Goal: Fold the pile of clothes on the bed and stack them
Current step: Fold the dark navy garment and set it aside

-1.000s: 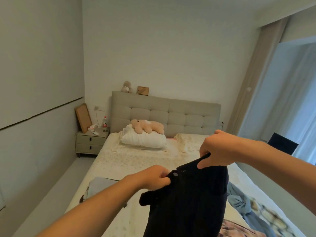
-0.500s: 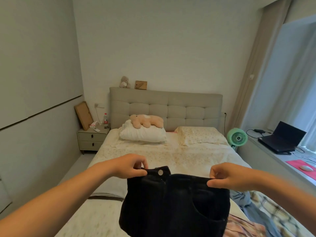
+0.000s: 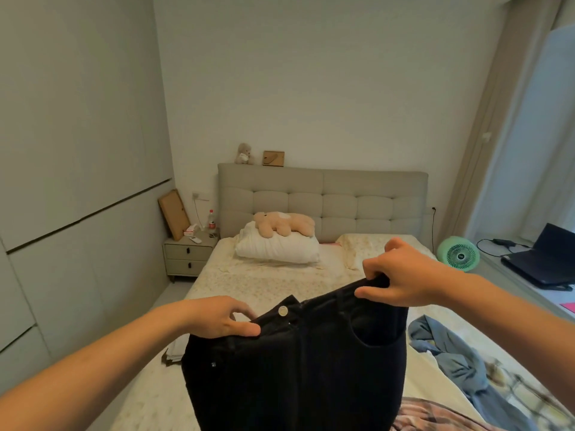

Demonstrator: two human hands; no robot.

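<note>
The left hand (image 3: 222,318) and right hand (image 3: 401,275) each pinch the waistband of black trousers (image 3: 298,368), held up above the bed (image 3: 267,281); a blue garment (image 3: 448,353) lies crumpled at right.

Pale grey-green walls (image 3: 311,73) all round. Against the far wall, a tufted grey headboard (image 3: 323,200) behind the bed (image 3: 264,281). At left, a two-drawer nightstand (image 3: 188,256) with a board (image 3: 173,214) leaning beside. At right, beige curtain (image 3: 485,135), bright window (image 3: 541,135), green fan (image 3: 458,254), open laptop (image 3: 544,259).
</note>
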